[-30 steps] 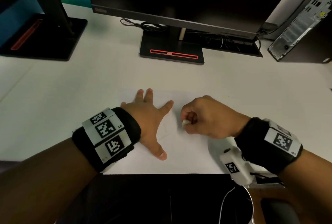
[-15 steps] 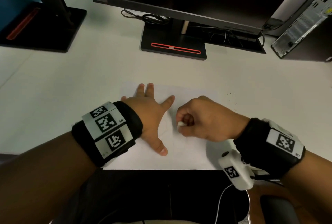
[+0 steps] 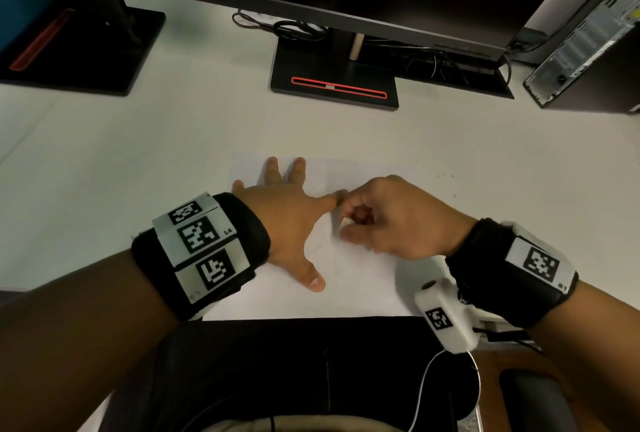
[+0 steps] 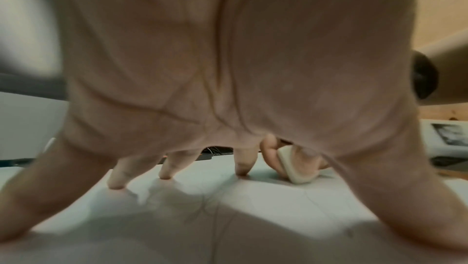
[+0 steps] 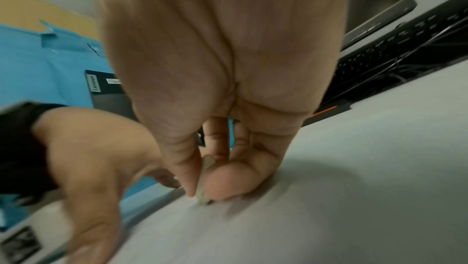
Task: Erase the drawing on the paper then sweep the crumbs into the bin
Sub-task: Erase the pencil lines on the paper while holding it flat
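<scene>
A white sheet of paper (image 3: 363, 279) lies on the white desk near its front edge, with faint pencil lines (image 3: 327, 248) on it. My left hand (image 3: 291, 220) lies flat on the sheet with its fingers spread, its fingertips (image 4: 240, 170) touching the paper. My right hand (image 3: 388, 220) pinches a small white eraser (image 3: 343, 223) between thumb and fingers, just beside the left forefinger. The eraser (image 4: 296, 166) stands on edge with its lower corner on the paper. In the right wrist view the eraser (image 5: 206, 170) shows as a thin sliver between thumb and forefinger. A few dark crumbs (image 3: 445, 175) lie right of the sheet.
A monitor stand (image 3: 334, 85) and loose cables (image 3: 294, 29) stand behind the paper. A second stand (image 3: 79, 50) is at the far left, a computer tower (image 3: 588, 33) at the far right. Below the desk's front edge is a dark area with a white cable (image 3: 426, 390).
My right hand has slid the eraser a little away from me, up to the left forefinger's tip. The left hand stays flat on the paper.
</scene>
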Tool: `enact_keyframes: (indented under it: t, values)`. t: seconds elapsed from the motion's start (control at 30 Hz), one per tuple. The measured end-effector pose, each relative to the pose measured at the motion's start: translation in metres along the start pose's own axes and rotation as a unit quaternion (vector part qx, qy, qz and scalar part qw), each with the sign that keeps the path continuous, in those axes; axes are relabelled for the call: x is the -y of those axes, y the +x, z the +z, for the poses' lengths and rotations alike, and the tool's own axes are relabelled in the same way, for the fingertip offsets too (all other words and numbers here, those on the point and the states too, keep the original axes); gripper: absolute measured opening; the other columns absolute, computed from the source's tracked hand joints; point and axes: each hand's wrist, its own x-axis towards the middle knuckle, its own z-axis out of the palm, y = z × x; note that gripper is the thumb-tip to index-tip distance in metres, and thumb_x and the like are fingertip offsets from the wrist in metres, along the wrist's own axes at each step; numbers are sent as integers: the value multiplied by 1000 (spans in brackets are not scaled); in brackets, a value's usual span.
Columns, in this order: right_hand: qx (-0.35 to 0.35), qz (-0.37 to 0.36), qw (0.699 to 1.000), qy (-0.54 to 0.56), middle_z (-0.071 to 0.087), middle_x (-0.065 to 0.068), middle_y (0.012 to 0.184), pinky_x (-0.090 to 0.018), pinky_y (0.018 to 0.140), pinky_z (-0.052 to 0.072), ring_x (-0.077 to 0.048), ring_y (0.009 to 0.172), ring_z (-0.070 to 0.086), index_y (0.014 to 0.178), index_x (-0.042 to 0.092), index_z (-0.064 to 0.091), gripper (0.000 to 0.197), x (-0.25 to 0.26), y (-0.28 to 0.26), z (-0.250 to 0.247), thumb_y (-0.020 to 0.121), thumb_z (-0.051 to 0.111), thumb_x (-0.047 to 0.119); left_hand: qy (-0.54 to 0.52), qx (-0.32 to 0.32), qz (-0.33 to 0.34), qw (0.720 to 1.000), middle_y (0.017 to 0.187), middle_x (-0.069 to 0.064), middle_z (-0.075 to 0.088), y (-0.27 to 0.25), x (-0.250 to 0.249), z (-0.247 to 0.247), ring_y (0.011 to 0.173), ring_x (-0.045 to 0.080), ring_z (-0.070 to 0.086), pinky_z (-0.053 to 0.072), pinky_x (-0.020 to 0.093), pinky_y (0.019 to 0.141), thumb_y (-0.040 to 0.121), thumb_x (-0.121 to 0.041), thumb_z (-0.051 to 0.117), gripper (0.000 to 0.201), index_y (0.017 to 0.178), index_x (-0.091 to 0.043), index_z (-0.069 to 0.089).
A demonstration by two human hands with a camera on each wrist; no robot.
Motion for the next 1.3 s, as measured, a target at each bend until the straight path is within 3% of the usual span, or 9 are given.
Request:
enact_keyframes:
  t: [0.07, 0.2, 0.33, 0.47, 0.6, 0.73, 0.87, 1.0, 1.3]
  values:
    - [24, -1, 1000, 1, 59, 4, 56, -22, 56, 47, -13, 54, 61, 73, 15, 66, 18, 2, -1, 2, 90, 70, 21, 4, 2, 0, 1000, 160, 8, -36, 0, 1, 0, 146, 45, -28, 16, 74, 113, 57, -83, 75, 132, 144, -61, -22]
    - [-20, 22, 1000, -1, 60, 1, 56, -19, 55, 46, -9, 51, 56, 76, 16, 70, 14, -4, 1, -4, 89, 71, 21, 6, 14, -1, 1000, 157, 8, -41, 0, 0, 1, 144, 45, -33, 9, 74, 113, 51, -86, 75, 141, 143, -60, -28]
    - [31, -7, 999, -9, 52, 6, 52, -15, 54, 40, -9, 50, 51, 70, 13, 65, 21, 5, -5, 3, 89, 70, 20, 12, 20, -4, 1000, 155, 8, -44, 1, 0, 2, 144, 45, -34, 9, 75, 113, 51, -86, 75, 143, 141, -59, -32]
    - [-20, 23, 999, -23, 50, 5, 51, -16, 54, 39, -14, 52, 52, 64, 16, 59, 27, -5, -2, -5, 88, 70, 20, 12, 25, -8, 1000, 155, 8, -45, 2, -1, 0, 144, 44, -34, 8, 75, 113, 50, -86, 75, 144, 141, -59, -32]
    - [28, -22, 999, -17, 52, 3, 54, -13, 55, 37, -11, 52, 47, 69, 15, 65, 21, 5, -10, 6, 90, 68, 20, 16, 28, -9, 999, 154, 8, -46, 1, -2, 0, 143, 45, -34, 9, 74, 113, 49, -85, 76, 146, 140, -58, -34]
    - [-7, 15, 1000, -22, 58, -5, 59, -14, 54, 38, -17, 55, 51, 73, 11, 68, 20, -6, -10, -4, 89, 68, 22, 20, 31, -12, 999, 154, 9, -46, 1, -2, -1, 143, 45, -33, 8, 74, 113, 49, -86, 76, 146, 141, -57, -34]
    - [40, -14, 999, -7, 56, 3, 56, -13, 56, 39, -10, 52, 49, 71, 20, 66, 20, 2, -17, 6, 91, 68, 21, 22, 29, -10, 999, 154, 9, -46, 1, -3, -1, 144, 46, -33, 9, 75, 112, 49, -86, 76, 146, 140, -58, -34]
    - [1, 17, 1000, -10, 59, -3, 59, -13, 54, 39, -13, 53, 51, 74, 15, 69, 19, -7, -17, -1, 90, 68, 23, 21, 30, -10, 999, 154, 9, -46, 1, -2, 0, 143, 46, -33, 9, 75, 112, 49, -86, 76, 146, 140, -58, -34]
    - [8, 11, 1000, -16, 58, 1, 57, -12, 55, 37, -11, 52, 51, 73, 19, 68, 17, -7, -25, 0, 90, 68, 23, 23, 30, -12, 999, 154, 9, -46, 1, -3, 0, 144, 45, -34, 9, 75, 112, 48, -87, 76, 146, 140, -59, -34]
